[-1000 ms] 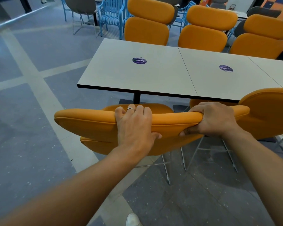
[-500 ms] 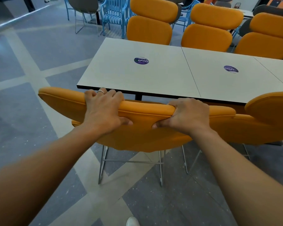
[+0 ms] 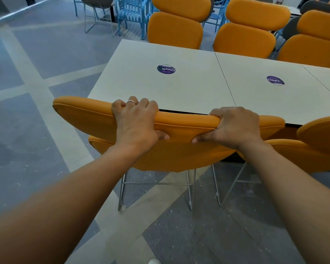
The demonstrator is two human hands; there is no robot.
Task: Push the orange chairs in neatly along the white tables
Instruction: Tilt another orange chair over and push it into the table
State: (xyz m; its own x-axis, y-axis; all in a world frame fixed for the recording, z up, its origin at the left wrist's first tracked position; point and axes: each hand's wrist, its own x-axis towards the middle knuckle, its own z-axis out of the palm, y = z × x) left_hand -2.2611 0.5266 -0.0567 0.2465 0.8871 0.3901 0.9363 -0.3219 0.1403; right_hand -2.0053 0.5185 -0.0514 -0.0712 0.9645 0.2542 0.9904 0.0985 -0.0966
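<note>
Your left hand [image 3: 136,126] and right hand [image 3: 234,126] have fingers [image 3: 132,101] clenched over the padded top rim of the chair [image 3: 179,155], mid-frame, close against the desk [image 3: 160,86]. It likely handles light on its wire legs, with a soft cushion; that rim is the best hold.

The near chair [image 3: 179,155] at centre is plain orange on silver legs, like the far chairs [image 3: 244,39] at upper right. The tables [image 3: 179,88] are white, dark-edged, with round purple stickers [image 3: 166,69]; the floor [image 3: 27,140] is speckled blue-grey crossed by pale bands, and slatted chairs [image 3: 131,10] at top centre are blue.
</note>
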